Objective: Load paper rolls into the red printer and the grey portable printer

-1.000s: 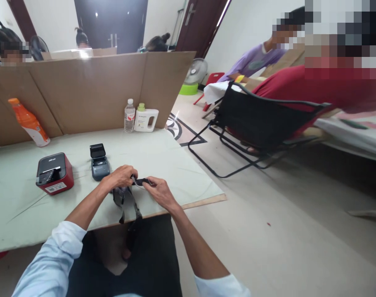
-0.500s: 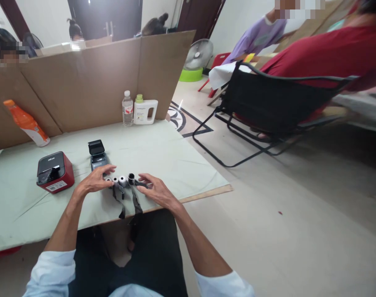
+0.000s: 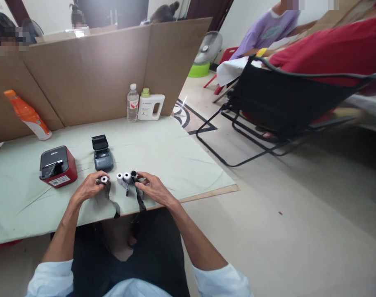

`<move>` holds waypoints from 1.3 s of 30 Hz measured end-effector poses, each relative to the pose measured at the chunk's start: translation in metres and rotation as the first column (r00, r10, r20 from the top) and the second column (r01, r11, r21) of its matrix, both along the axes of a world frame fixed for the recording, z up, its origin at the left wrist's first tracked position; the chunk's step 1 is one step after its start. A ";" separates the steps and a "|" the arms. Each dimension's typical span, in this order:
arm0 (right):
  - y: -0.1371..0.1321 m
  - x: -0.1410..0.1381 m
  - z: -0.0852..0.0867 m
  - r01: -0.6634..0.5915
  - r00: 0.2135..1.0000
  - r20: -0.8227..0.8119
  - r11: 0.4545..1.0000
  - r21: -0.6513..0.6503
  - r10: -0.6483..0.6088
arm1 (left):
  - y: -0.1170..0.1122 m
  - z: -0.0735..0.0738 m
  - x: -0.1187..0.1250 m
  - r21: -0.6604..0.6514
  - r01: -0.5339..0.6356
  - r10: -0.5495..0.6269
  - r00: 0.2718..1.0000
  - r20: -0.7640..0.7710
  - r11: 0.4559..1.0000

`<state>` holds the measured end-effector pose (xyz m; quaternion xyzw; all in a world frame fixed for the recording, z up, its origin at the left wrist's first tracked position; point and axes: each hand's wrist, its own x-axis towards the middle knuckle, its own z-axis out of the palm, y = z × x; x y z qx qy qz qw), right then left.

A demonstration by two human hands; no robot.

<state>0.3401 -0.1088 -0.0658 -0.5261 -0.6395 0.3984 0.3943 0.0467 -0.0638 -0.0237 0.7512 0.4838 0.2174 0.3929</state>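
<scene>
My left hand [image 3: 89, 187] is closed round a small white paper roll [image 3: 104, 179] with a dark strip [image 3: 111, 200] trailing from it over the table edge. My right hand [image 3: 152, 189] grips a dark roll [image 3: 133, 176] whose dark strip [image 3: 141, 205] also hangs over the edge. Two small white rolls [image 3: 123, 177] stand on the table between my hands. Just behind them sits a small grey printer [image 3: 102, 155] with its lid up. A red and black printer [image 3: 57, 166] stands to the left.
The table [image 3: 163, 156] has a pale green cover and a cardboard screen [image 3: 91, 74] at the back. An orange bottle [image 3: 28, 116], a water bottle [image 3: 132, 103] and a white jug [image 3: 151, 107] stand along it. A black folding chair [image 3: 280, 103] and seated people are on the right.
My left hand has drawn one white roll with its strip to the left, away from the other rolls. The camera view has shifted slightly.
</scene>
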 end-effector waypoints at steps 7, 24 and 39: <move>0.000 0.004 0.002 -0.020 1.000 -0.015 0.999 -0.032 0.019 | 0.000 0.022 0.010 -0.006 0.046 -0.047 0.995 -0.091 0.999; 0.006 -0.001 0.026 0.026 1.000 0.005 0.988 0.149 -0.027 | 0.000 0.035 0.051 0.311 0.103 -0.046 0.981 -0.187 0.945; 0.037 -0.064 0.060 -0.203 0.881 -0.456 0.971 -0.123 0.126 | 0.019 0.046 0.030 0.375 -0.147 0.057 0.969 0.241 0.915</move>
